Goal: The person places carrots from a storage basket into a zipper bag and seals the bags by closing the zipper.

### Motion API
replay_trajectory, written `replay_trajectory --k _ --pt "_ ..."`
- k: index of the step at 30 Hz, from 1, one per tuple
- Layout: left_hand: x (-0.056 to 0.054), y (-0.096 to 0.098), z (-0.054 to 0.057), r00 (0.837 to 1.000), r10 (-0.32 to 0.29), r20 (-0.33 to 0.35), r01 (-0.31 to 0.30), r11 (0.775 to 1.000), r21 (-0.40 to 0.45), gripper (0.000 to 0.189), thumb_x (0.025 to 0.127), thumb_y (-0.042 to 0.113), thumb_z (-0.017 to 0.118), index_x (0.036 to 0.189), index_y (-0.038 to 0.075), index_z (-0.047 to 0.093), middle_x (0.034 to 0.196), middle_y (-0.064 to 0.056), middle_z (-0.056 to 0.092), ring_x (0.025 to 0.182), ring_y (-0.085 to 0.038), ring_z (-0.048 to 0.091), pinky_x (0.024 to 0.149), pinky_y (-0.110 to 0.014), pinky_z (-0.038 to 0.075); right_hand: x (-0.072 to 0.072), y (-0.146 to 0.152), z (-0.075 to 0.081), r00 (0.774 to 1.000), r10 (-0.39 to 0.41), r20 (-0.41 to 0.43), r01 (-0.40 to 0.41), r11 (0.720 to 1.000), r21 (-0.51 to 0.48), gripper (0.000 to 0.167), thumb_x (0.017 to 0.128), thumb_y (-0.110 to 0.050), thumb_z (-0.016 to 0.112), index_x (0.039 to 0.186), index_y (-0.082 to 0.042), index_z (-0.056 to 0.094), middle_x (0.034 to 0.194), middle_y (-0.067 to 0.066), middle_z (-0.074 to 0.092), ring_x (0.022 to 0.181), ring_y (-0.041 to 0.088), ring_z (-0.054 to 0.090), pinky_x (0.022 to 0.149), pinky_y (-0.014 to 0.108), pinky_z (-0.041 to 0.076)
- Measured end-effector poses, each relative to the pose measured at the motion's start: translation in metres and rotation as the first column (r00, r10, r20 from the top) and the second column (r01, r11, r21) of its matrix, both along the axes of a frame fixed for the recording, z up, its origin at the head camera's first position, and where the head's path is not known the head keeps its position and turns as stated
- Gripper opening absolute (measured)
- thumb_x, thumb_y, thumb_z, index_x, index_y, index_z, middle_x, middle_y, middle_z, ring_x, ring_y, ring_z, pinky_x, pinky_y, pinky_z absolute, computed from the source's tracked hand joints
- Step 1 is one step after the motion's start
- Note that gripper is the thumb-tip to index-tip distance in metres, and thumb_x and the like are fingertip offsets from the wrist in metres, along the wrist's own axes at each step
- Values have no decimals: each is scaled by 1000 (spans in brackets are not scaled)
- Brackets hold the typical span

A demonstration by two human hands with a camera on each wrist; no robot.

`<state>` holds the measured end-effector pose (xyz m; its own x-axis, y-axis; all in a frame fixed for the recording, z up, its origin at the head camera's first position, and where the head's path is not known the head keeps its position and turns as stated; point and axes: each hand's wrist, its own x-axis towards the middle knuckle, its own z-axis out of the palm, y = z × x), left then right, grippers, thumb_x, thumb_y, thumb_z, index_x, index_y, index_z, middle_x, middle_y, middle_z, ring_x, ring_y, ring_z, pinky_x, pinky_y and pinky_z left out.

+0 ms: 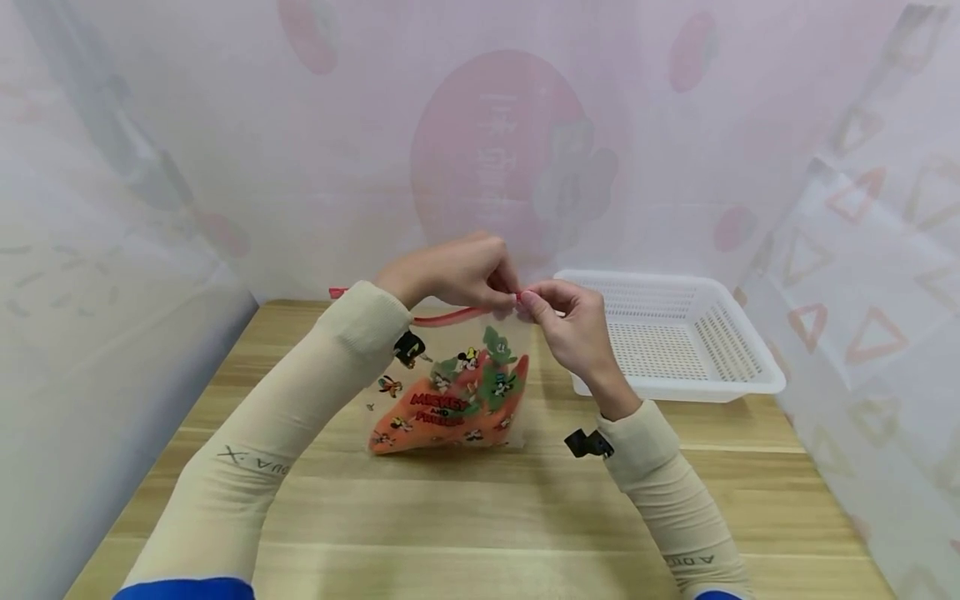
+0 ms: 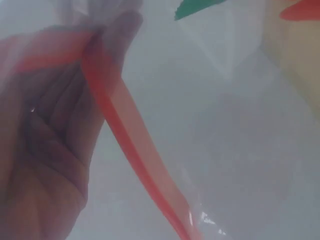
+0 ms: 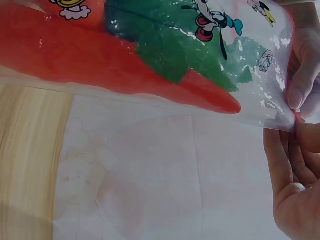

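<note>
A clear zip bag [image 1: 384, 407] printed with cartoon figures hangs upright from both hands, its bottom close over the table. Orange-red carrot shapes [image 3: 90, 65] with green leafy parts [image 3: 162, 57] show through the plastic. Along the top runs a red zip seal [image 1: 450, 317]. My left hand [image 1: 461, 271] pinches that seal near the bag's right top corner, thumb and fingers at the strip. Right beside it, my right hand [image 1: 576, 329] pinches the corner between thumb and forefinger. In the left wrist view, the left hand [image 2: 55, 135] appears blurred through the plastic.
A white perforated plastic basket [image 1: 682, 390] stands at the back right of the wooden table [image 1: 450, 533], just beyond the right hand. Pale printed sheeting [image 1: 300, 167] closes off the back and both sides. A small black camera [image 1: 588, 443] sits at the right wrist.
</note>
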<state>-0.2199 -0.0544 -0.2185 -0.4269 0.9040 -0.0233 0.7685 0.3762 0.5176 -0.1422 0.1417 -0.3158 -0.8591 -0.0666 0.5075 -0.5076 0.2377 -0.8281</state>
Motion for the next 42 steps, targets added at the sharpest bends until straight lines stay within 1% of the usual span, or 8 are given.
replay_trajectory --k 6,12,21,28,34,39,41,42 --pt "-1 -6 -1 999 -47 15 47 999 14 19 100 9 68 97 13 86 81 -3 81 66 -11 72 60 -22 55 2 -5 2 997 -71 -20 72 997 20 13 99 -8 73 95 4 77 91 20 76 75 6 74 72 27 66" --pt "-2 -18 -2 997 -19 75 18 1000 21 18 99 8 68 94 8 85 84 -4 82 75 -14 78 69 -26 63 -1 -1 2 994 -106 -31 106 994 0 13 99 -7 73 94 4 76 86 21 76 71 6 73 70 24 64" --pt "-3 -24 -5 989 50 139 -51 999 1 13 96 9 74 103 6 84 91 -7 83 83 -15 80 75 -28 66 -4 5 0 999 -40 -31 40 999 3 14 101 -11 71 100 2 76 88 20 76 75 9 73 73 26 65" --pt "-4 -27 -5 992 27 124 -29 999 15 14 96 9 73 103 7 85 89 -5 83 82 -21 80 71 -26 64 -3 2 0 998 -46 -37 46 999 3 14 101 -12 71 101 1 77 91 20 77 76 9 75 74 27 65" --pt "-4 -34 -3 997 -17 77 14 999 34 15 97 9 70 99 9 85 85 -1 82 73 -15 77 61 -22 57 -2 -4 1 996 -56 -64 55 998 -8 14 101 -9 71 100 4 76 89 21 76 75 8 73 71 24 64" --pt "-4 -43 -1 999 -30 37 29 999 36 15 97 10 70 90 11 84 74 -2 77 56 -6 51 51 -20 34 -3 -8 1 993 -68 -95 66 998 -21 15 102 -11 70 100 4 75 89 19 76 74 9 72 69 24 63" --pt "-3 -49 0 999 -22 26 21 999 30 16 98 11 70 88 11 83 72 -2 76 55 -5 47 51 -20 31 -3 -8 0 992 -77 -104 75 997 -20 16 102 -11 70 101 4 75 89 19 76 75 9 72 69 24 63" --pt "-2 -52 0 1000 -13 25 13 999 30 17 98 10 70 88 10 83 74 -1 76 56 -4 51 51 -19 35 -4 -7 0 991 -84 -105 82 996 -27 15 102 -11 70 101 4 75 89 20 76 74 9 72 69 24 63"
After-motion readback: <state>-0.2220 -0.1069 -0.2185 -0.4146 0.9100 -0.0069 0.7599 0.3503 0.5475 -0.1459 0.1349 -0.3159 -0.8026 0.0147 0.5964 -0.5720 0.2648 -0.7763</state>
